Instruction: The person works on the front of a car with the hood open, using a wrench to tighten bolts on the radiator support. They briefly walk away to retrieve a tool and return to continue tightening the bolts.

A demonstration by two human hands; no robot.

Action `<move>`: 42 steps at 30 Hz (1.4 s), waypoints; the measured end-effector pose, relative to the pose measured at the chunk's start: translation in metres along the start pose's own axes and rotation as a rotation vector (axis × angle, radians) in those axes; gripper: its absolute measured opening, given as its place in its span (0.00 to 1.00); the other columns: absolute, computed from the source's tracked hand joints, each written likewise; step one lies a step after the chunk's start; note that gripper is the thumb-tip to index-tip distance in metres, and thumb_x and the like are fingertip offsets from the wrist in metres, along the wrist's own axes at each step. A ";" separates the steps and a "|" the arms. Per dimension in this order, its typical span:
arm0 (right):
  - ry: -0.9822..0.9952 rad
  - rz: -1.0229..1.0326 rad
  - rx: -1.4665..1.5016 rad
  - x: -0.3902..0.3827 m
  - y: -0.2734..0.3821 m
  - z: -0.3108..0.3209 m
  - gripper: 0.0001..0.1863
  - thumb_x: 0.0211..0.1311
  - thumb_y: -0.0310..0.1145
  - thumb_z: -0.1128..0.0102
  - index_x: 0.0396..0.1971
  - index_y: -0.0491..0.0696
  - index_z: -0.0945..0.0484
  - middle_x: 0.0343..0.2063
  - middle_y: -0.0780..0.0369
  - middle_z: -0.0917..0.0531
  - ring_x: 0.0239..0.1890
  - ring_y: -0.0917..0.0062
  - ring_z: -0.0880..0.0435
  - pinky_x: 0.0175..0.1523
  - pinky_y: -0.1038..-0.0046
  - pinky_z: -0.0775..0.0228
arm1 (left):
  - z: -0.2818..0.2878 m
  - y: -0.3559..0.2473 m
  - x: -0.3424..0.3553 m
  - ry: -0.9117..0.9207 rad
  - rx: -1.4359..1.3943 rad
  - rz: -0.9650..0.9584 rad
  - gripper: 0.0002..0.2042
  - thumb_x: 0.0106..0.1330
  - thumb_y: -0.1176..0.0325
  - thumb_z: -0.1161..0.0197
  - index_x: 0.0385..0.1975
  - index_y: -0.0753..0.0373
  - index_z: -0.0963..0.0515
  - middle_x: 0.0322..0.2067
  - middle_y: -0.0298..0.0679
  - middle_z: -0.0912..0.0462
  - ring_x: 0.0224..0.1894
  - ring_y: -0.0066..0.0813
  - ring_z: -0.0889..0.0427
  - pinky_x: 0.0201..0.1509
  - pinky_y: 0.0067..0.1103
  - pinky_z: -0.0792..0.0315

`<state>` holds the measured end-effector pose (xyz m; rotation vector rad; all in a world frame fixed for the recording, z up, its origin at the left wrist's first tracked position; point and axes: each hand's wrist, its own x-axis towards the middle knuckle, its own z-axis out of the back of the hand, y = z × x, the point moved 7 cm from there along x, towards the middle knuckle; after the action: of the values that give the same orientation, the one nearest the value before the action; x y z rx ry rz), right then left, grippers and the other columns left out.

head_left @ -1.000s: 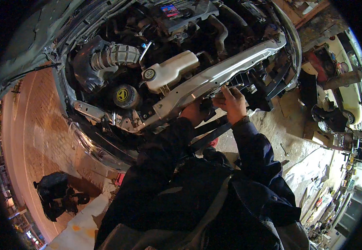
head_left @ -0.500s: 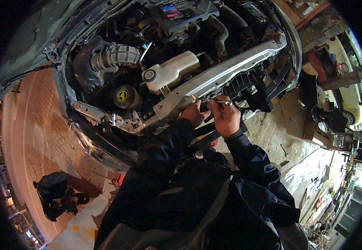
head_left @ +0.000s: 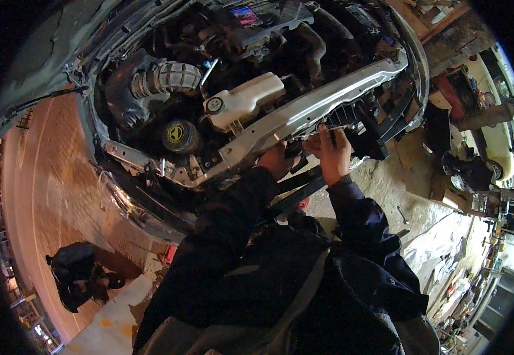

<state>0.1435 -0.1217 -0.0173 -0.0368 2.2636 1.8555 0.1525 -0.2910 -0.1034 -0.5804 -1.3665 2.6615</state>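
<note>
In an open engine bay, a silver crossbar [head_left: 304, 115] runs diagonally at the front. My left hand [head_left: 276, 161] is in shadow against the crossbar's lower front edge, its fingers curled and partly hidden; what they hold I cannot make out. Just to its right, my right hand [head_left: 332, 155] is raised, thumb and fingers around a thin shiny metal tool [head_left: 344, 126], whose kind is unclear. Both hands work close together in front of the crossbar, beside black plastic parts [head_left: 370, 139].
Behind the crossbar sit a whitish coolant tank [head_left: 248, 102], a ribbed intake hose [head_left: 168, 80] and a round black cap with a yellow mark [head_left: 180, 135]. A headlight [head_left: 128, 204] is at the left. A wrench [head_left: 403, 214] lies on the floor; a dark bundled object [head_left: 79, 275] rests lower left.
My right hand has shifted slightly right and turned, with its fingers now pointing more upward. The shiny tool has moved right with it. My left hand stays nearly in place.
</note>
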 end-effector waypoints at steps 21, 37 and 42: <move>0.055 -0.150 0.010 0.013 -0.004 -0.007 0.11 0.80 0.34 0.41 0.46 0.40 0.25 0.32 0.55 0.13 0.36 0.67 0.08 0.41 0.65 0.12 | -0.012 0.011 0.004 0.058 -0.228 -0.057 0.28 0.68 0.55 0.35 0.62 0.66 0.27 0.53 0.58 0.15 0.57 0.57 0.15 0.62 0.41 0.23; 0.099 0.495 -0.674 -0.037 0.021 -0.026 0.08 0.76 0.30 0.36 0.46 0.42 0.22 0.30 0.59 0.11 0.34 0.75 0.07 0.38 0.71 0.18 | 0.008 -0.011 -0.006 0.054 0.001 0.022 0.43 0.67 0.47 0.33 0.72 0.74 0.36 0.62 0.65 0.22 0.67 0.57 0.22 0.71 0.37 0.30; 0.036 0.538 -0.651 -0.032 0.023 -0.027 0.07 0.75 0.33 0.34 0.43 0.46 0.21 0.31 0.58 0.11 0.32 0.73 0.08 0.36 0.69 0.17 | -0.001 0.005 -0.001 0.037 0.008 0.010 0.40 0.65 0.48 0.32 0.70 0.72 0.33 0.62 0.65 0.22 0.67 0.59 0.23 0.71 0.38 0.30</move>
<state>0.1676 -0.1466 0.0152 0.4801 1.6854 2.8079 0.1536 -0.2938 -0.1077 -0.6343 -1.3463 2.6487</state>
